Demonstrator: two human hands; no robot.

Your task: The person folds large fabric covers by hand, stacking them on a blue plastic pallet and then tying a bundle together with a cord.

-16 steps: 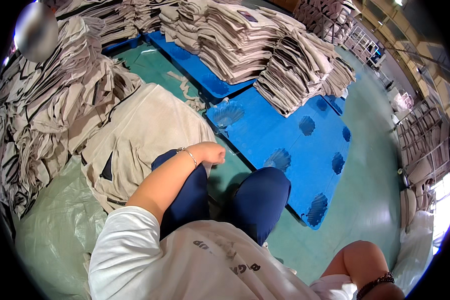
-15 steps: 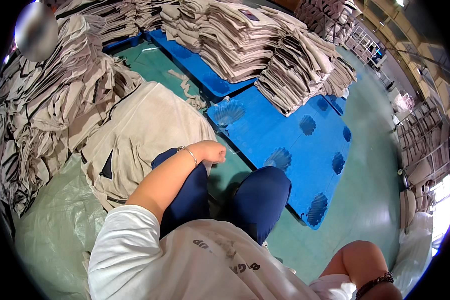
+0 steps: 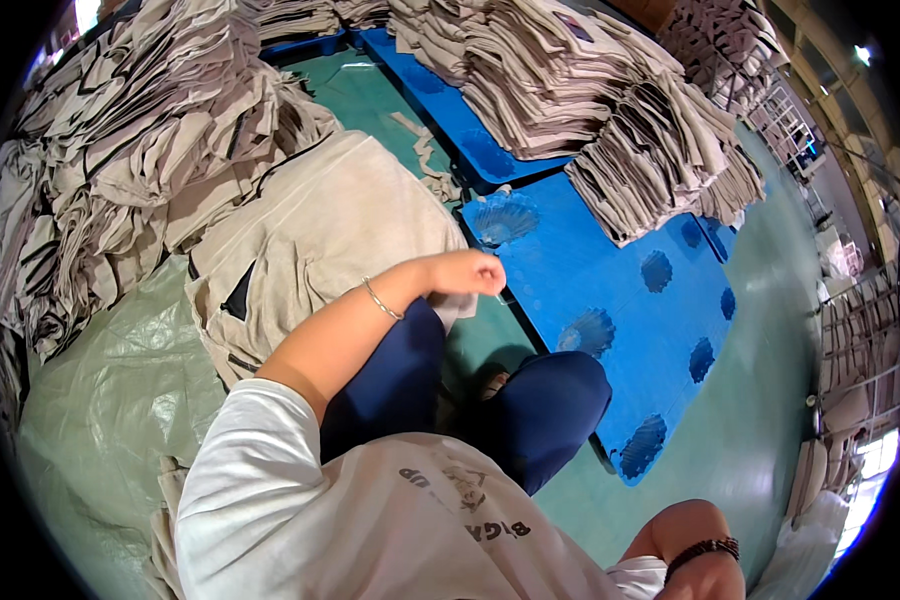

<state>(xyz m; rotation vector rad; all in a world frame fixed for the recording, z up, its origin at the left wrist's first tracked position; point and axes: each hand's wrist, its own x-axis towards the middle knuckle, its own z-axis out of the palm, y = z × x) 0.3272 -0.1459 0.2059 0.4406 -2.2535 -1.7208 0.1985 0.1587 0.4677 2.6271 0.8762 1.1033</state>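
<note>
My left hand (image 3: 475,272) is closed in a loose fist in front of my knees, with nothing visible in it. A thin bracelet sits on that wrist. Beneath the forearm, a beige fabric piece (image 3: 340,210) with dark trim is spread over the pile at my left, one edge reaching my thigh. To the right of the fist lies a blue plastic pallet (image 3: 620,320) with shell-shaped recesses. My right hand (image 3: 705,580) is at the lower right edge, mostly cut off below a dark beaded bracelet; its fingers are hidden.
A tall heap of beige fabric pieces (image 3: 160,130) rises at the left beside a greenish plastic sheet (image 3: 120,370). Folded stacks (image 3: 540,80) stand on blue pallets ahead. Fabric scraps (image 3: 425,150) lie on the green floor (image 3: 770,330). Loaded racks (image 3: 855,320) line the far right.
The view has swung left, so pallets and stacks appear farther right. My left fist has turned slightly and stays in front of my knees. The right arm remains bent at the lower right.
</note>
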